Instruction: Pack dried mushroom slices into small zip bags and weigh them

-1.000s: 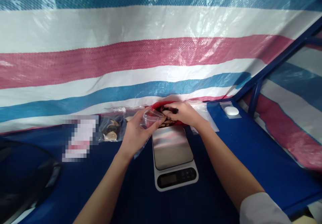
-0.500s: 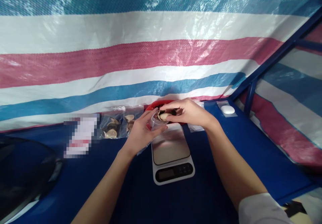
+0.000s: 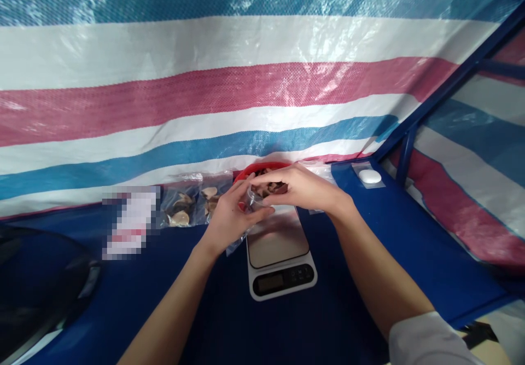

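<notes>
My left hand (image 3: 232,212) is closed round a small clear plastic cup (image 3: 255,200), tilted above the far end of a white kitchen scale (image 3: 278,239). My right hand (image 3: 301,187) reaches over the cup's mouth from the right, thumb and fingers apart, with nothing I can make out between them. Just behind both hands stands a red basket (image 3: 246,171) with brown dried slices (image 3: 270,181) in it. What lies inside the cup is mostly hidden by my fingers.
Clear bags of dried slices (image 3: 179,212) lie left of my hands on a blue table (image 3: 410,244). A white oval object (image 3: 369,177) in a small bag lies at right. A dark round object (image 3: 41,288) stands at left; a striped tarp (image 3: 205,91) hangs behind.
A pale dried slice in my right fingers at the cup's mouth no longer shows there. My right hand has shifted slightly left, and more of the basket's contents shows.
</notes>
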Motion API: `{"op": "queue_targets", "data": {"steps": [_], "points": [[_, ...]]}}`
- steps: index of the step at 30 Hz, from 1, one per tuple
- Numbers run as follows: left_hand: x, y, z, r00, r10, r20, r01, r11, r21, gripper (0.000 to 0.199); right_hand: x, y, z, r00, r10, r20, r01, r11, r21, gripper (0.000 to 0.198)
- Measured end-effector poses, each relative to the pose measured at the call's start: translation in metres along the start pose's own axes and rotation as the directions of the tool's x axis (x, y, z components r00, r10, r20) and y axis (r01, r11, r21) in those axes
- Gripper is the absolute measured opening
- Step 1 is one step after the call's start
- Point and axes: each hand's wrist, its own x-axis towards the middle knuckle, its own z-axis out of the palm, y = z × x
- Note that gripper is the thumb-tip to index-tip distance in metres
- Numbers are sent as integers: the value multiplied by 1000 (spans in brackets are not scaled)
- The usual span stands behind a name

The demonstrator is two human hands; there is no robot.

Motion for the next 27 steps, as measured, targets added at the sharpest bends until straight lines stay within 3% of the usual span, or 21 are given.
{"op": "queue_targets", "data": {"steps": [6, 12, 16, 20, 27], "points": [[0, -5, 1, 999, 6, -39, -8, 999, -38, 59, -1, 13, 2, 991, -90, -95, 102, 986, 132, 31], [0, -4, -16, 992, -91, -89, 84, 994, -72, 63, -4, 36, -1, 983, -21, -183, 49, 987, 150, 27], [1, -2, -29, 970, -211, -125, 202, 976, -78, 73, 4, 48, 8, 989, 59, -139, -54, 998, 43, 24], [2, -4, -37, 953, -268, -143, 260, 963, -74, 81, 15, 48, 29, 987, 126, -102, -148, 959, -242, 23], [1, -11, -45, 943, -290, -162, 281, 957, -75, 81, 31, 45, 62, 990, 112, -83, -136, 904, -404, 33]]}}
